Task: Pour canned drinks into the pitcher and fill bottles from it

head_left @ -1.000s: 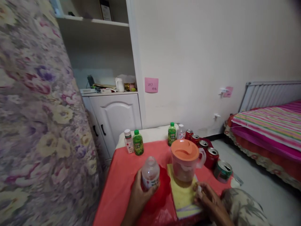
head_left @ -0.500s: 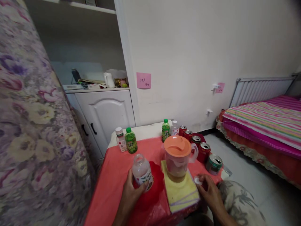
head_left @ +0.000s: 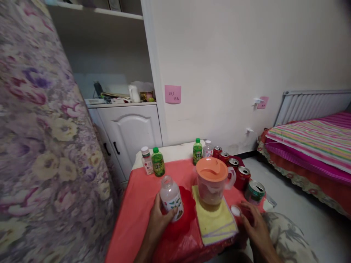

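Observation:
My left hand is wrapped round a clear uncapped bottle with a printed label, held a little tilted over a red scalloped dish. A white bottle cap lies on the red tablecloth near the front right. Beside it, my right hand has its fingers apart and holds nothing. Between the two hands, a clear pitcher with an orange lid stands on a folded yellow cloth.
Several drink cans line the table's right side. A green bottle and a clear capped bottle stand at the back. Another green bottle and a white-capped bottle are at back left. A floral curtain hangs at left.
My right hand has let go of the white cap, which now rests on the tablecloth, and its fingers have spread. The view has shifted slightly left; my left hand still holds the bottle.

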The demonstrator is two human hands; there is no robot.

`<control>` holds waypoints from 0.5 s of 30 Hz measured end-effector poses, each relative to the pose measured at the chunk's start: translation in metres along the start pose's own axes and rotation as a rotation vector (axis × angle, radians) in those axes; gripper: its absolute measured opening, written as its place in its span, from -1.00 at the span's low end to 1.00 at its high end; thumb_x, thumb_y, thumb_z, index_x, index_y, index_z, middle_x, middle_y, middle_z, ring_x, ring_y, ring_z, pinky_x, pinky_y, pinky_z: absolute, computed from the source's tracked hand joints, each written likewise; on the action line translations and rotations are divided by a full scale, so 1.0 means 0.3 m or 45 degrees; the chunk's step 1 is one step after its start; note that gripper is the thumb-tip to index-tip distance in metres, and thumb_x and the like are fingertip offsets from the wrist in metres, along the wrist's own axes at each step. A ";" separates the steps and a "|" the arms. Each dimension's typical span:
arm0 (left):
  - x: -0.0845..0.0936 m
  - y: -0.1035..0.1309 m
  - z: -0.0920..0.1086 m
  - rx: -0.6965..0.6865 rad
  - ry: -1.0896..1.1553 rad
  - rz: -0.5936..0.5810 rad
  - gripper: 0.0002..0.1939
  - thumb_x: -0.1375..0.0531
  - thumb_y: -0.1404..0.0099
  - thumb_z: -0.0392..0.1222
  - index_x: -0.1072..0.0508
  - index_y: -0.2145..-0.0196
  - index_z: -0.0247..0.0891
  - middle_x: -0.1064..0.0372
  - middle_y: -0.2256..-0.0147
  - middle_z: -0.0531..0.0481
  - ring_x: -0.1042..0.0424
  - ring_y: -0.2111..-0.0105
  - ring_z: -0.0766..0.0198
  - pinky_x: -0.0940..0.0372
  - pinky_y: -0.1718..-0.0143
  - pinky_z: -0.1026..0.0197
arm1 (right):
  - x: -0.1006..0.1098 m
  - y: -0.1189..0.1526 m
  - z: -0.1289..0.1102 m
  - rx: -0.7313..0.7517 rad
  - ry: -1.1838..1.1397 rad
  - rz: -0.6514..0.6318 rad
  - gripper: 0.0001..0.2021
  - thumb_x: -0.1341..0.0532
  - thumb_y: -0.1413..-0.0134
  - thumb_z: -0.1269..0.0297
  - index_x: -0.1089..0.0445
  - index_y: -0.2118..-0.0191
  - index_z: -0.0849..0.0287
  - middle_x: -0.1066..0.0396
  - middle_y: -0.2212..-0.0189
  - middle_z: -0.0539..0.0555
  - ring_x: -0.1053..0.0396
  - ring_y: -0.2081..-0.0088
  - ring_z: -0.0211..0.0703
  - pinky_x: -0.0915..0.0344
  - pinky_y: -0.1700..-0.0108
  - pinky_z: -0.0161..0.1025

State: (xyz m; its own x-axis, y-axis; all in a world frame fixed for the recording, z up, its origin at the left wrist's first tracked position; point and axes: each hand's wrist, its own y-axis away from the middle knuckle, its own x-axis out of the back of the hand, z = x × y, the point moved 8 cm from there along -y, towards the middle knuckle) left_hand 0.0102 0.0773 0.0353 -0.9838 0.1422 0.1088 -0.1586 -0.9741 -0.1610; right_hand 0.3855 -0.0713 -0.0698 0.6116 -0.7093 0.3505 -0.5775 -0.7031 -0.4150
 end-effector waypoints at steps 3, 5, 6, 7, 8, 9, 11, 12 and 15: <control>0.005 -0.001 -0.005 -0.002 -0.006 0.020 -0.33 -0.37 0.08 -0.09 -0.33 -0.01 -0.23 -0.53 0.03 -0.16 -0.51 0.01 -0.08 -0.41 -0.02 0.01 | 0.014 -0.001 -0.025 -0.001 -0.070 0.007 -0.70 -0.21 -0.10 0.08 -0.46 0.10 0.10 -0.49 0.03 0.20 -0.40 -0.08 0.16 -0.30 -0.16 0.13; 0.006 -0.007 -0.022 0.015 -0.004 0.020 -0.30 -0.38 0.10 -0.09 -0.32 -0.02 -0.24 -0.53 0.03 -0.17 -0.51 0.02 -0.09 -0.41 -0.02 -0.01 | 0.012 0.001 -0.041 -0.003 -0.083 -0.005 -0.71 -0.20 -0.12 0.07 -0.46 0.10 0.09 -0.49 0.03 0.19 -0.41 -0.08 0.14 -0.32 -0.15 0.10; 0.003 -0.009 -0.033 0.029 0.003 0.005 -0.29 -0.38 0.10 -0.09 -0.31 -0.03 -0.25 -0.53 0.04 -0.18 -0.52 0.02 -0.08 -0.41 -0.02 -0.02 | 0.007 0.003 -0.046 -0.003 -0.080 -0.017 -0.72 -0.20 -0.13 0.07 -0.46 0.11 0.09 -0.49 0.02 0.19 -0.41 -0.08 0.14 -0.33 -0.15 0.09; -0.003 -0.012 -0.044 0.044 0.013 -0.015 -0.28 -0.38 0.10 -0.09 -0.30 -0.04 -0.26 -0.53 0.04 -0.19 -0.52 0.02 -0.08 -0.40 -0.02 -0.01 | 0.001 0.005 -0.048 -0.002 -0.079 -0.030 -0.72 -0.19 -0.14 0.06 -0.47 0.12 0.08 -0.49 0.02 0.19 -0.41 -0.07 0.14 -0.33 -0.15 0.09; -0.010 -0.014 -0.053 0.058 0.025 -0.037 -0.27 -0.38 0.10 -0.08 -0.29 -0.04 -0.26 -0.53 0.04 -0.19 -0.52 0.02 -0.07 -0.40 -0.02 -0.01 | -0.005 0.007 -0.048 0.001 -0.081 -0.040 -0.72 -0.18 -0.15 0.06 -0.48 0.13 0.08 -0.49 0.02 0.19 -0.41 -0.07 0.13 -0.33 -0.15 0.09; -0.016 -0.015 -0.060 0.069 0.033 -0.051 -0.27 -0.38 0.11 -0.08 -0.29 -0.04 -0.26 -0.53 0.05 -0.18 -0.52 0.01 -0.07 -0.40 -0.03 0.00 | -0.011 0.010 -0.045 0.003 -0.089 -0.051 -0.72 -0.18 -0.16 0.06 -0.48 0.13 0.08 -0.48 0.01 0.19 -0.41 -0.07 0.13 -0.33 -0.15 0.09; -0.024 -0.016 -0.064 0.079 0.013 -0.036 -0.27 -0.39 0.13 -0.08 -0.31 -0.01 -0.26 -0.54 0.06 -0.17 -0.52 0.01 -0.07 -0.40 -0.03 0.01 | -0.024 0.015 -0.035 0.006 -0.115 -0.079 -0.72 -0.17 -0.18 0.05 -0.48 0.12 0.08 -0.48 0.01 0.20 -0.39 -0.09 0.13 -0.32 -0.16 0.10; -0.026 -0.016 -0.062 0.080 -0.008 -0.017 -0.29 -0.38 0.14 -0.10 -0.32 0.01 -0.25 -0.54 0.07 -0.17 -0.52 0.02 -0.07 -0.40 -0.03 0.01 | -0.028 0.017 -0.029 0.005 -0.128 -0.088 -0.71 -0.16 -0.19 0.05 -0.48 0.12 0.08 -0.48 0.00 0.20 -0.39 -0.09 0.13 -0.32 -0.16 0.10; -0.038 -0.018 -0.054 0.079 -0.037 0.018 -0.36 -0.36 0.16 -0.18 -0.35 0.06 -0.25 -0.56 0.11 -0.17 -0.55 0.09 -0.06 -0.41 0.01 0.01 | -0.034 0.018 -0.017 -0.017 -0.151 -0.101 -0.71 -0.17 -0.18 0.03 -0.48 0.12 0.08 -0.49 0.02 0.20 -0.41 -0.07 0.13 -0.34 -0.15 0.09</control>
State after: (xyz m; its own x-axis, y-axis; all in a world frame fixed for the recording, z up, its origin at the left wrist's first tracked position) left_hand 0.0208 0.0838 0.0191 -0.9830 0.1243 0.1354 -0.1385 -0.9851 -0.1015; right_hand 0.3734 -0.0682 -0.0712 0.7149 -0.6408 0.2797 -0.5313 -0.7579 -0.3785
